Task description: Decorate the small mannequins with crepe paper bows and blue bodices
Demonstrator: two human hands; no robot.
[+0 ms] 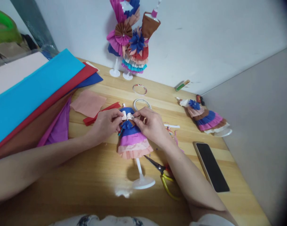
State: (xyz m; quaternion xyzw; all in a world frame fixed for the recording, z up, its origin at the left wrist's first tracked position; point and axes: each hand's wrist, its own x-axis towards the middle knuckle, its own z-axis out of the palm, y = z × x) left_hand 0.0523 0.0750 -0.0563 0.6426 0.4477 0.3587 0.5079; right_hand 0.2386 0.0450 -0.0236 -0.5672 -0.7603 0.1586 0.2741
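Observation:
A small dress form in a crepe-paper dress [133,139] lies on the table in front of me, its white stand and round base pointing toward me. The dress has blue, purple and pale pink tiers, with a blue pleated piece at the waist. Over the bodice is a white paper bow [127,116]. Fingers of my left hand [108,121] pinch the bow's left end. On the opposite end, my right hand [151,122] is closed with thumb and fingers. Yellow-handled scissors [160,168] lie beside the base, partly under my right forearm.
Coloured crepe-paper sheets [37,80] are stacked at left, near a pink piece [88,103] and red strip [100,114]. Tape rolls [140,89] lie ahead. Dressed forms [134,40] stand by the wall; another [206,117] lies at right, above a phone [211,166].

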